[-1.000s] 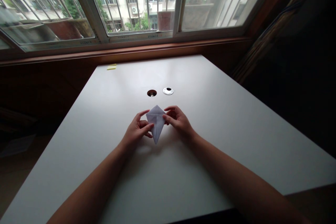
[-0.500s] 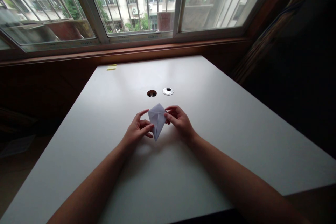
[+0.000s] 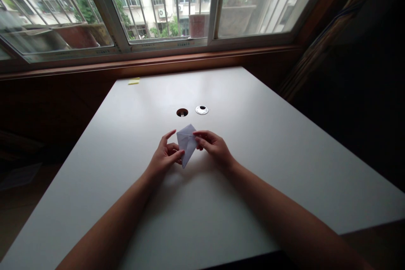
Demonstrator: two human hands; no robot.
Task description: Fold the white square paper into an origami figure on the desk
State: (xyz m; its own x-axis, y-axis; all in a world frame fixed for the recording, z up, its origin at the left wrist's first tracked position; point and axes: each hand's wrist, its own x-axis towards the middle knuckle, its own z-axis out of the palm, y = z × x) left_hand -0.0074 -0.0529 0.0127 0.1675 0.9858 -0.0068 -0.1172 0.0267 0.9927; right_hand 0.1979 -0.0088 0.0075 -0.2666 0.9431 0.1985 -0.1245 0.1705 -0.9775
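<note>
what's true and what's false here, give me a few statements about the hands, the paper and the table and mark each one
1. The left hand and the right hand both grip the folded paper. True.
2. The paper is an unfolded flat sheet lying apart from the hands. False: it is folded into a kite-like shape, its point toward the person, pinched from both sides.
3. A round hole and a round white cap lie side by side on the table beyond the paper. True.
4. The yellow note lies at the near right corner. False: it lies at the far left edge, by the window.
</note>
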